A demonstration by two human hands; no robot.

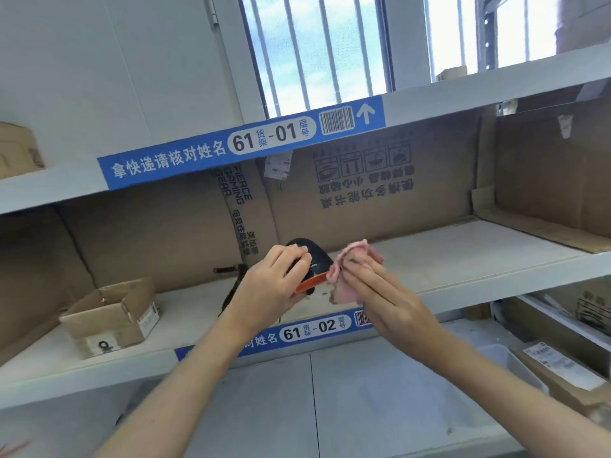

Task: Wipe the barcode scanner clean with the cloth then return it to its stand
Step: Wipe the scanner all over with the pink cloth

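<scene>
A black barcode scanner (315, 259) with an orange front edge is held in front of the middle shelf. My left hand (274, 282) grips it from the left, fingers over its top. My right hand (380, 292) holds a pink cloth (347, 269) bunched against the scanner's right side and orange edge. A thin black stand (231, 282) with a dark cable shows just behind my left hand on the shelf; most of it is hidden.
A small open cardboard box (112, 315) sits on the middle shelf (463, 259) to the left. Flattened cartons line the shelf's back. Parcels lie on the lower shelf at right (558, 368). The upper shelf edge (244, 147) hangs above my hands.
</scene>
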